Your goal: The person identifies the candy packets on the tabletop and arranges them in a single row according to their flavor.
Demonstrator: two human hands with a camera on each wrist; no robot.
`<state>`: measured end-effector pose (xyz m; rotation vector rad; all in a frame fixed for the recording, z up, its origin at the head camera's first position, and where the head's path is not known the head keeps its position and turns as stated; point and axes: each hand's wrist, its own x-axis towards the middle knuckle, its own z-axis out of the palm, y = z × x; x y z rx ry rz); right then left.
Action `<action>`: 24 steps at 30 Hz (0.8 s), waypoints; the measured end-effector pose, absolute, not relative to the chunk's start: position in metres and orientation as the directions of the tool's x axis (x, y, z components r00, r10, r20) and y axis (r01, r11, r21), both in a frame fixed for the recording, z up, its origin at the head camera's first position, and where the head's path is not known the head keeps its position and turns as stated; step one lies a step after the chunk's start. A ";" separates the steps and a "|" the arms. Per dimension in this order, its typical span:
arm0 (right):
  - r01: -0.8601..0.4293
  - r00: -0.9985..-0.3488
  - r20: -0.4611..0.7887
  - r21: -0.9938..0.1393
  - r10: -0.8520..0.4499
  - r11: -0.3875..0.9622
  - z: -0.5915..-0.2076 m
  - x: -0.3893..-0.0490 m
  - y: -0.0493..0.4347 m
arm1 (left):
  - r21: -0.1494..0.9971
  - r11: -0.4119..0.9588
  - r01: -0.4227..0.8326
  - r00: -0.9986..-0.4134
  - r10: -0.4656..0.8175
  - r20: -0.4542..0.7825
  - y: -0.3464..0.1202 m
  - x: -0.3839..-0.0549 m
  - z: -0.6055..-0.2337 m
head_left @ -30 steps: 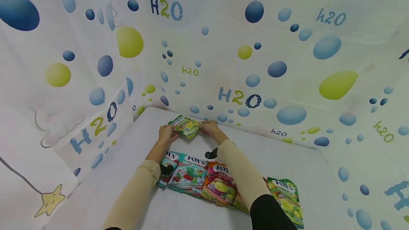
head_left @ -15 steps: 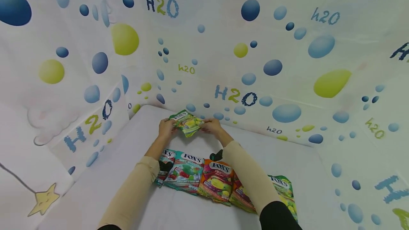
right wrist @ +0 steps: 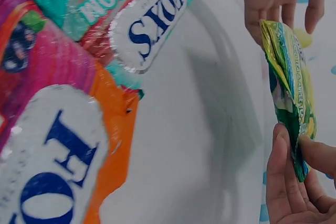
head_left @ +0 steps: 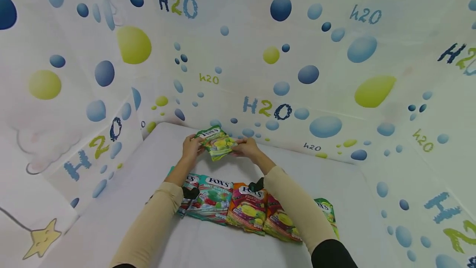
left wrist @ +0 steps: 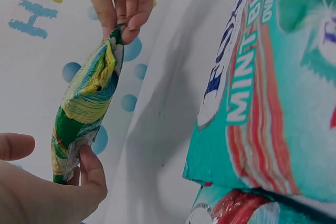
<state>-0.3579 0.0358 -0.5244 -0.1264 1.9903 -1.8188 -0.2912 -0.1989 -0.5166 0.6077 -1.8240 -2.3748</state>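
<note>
A green and yellow Fox's candy bag (head_left: 217, 143) is held up above the far part of the white table, tilted. My left hand (head_left: 191, 147) holds its left end. The left wrist view shows the left fingers (left wrist: 90, 169) bent against the bag's back, with the thumb (left wrist: 14, 146) standing apart from it. At the other end, my right hand (head_left: 247, 149) pinches the bag's edge; the right wrist view shows its thumb (right wrist: 318, 156) and fingers on both sides of that edge.
A row of Fox's candy bags lies nearer me: teal bags (head_left: 211, 199), an orange and purple bag (head_left: 247, 210), a red and orange bag (head_left: 280, 220) and a green bag (head_left: 329, 211), partly hidden by my right sleeve. A patterned wall sheet (head_left: 230, 53) stands behind the table (head_left: 208, 241).
The held bag has turned slightly, so that its front shows more fully. Both hands keep their places at its ends. The whole scene has shifted a little left in the head view.
</note>
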 end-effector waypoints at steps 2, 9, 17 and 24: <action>0.238 -0.898 -0.266 -0.964 -0.352 0.120 -0.527 -0.356 0.040 | 0.944 -0.278 -0.176 -0.922 -0.290 -0.257 -0.196 -0.290 -0.516; 0.236 -0.906 -0.251 -0.968 -0.341 0.086 -0.529 -0.344 0.058 | 0.952 -0.255 -0.172 -0.940 -0.246 -0.236 -0.185 -0.288 -0.513; 0.190 -0.926 -0.201 -0.980 -0.319 0.065 -0.519 -0.331 0.078 | 0.967 -0.213 -0.139 -0.960 -0.209 -0.184 -0.168 -0.289 -0.506; 0.175 -0.933 -0.189 -0.982 -0.305 0.073 -0.512 -0.321 0.093 | 0.978 -0.177 -0.107 -0.970 -0.196 -0.142 -0.153 -0.288 -0.501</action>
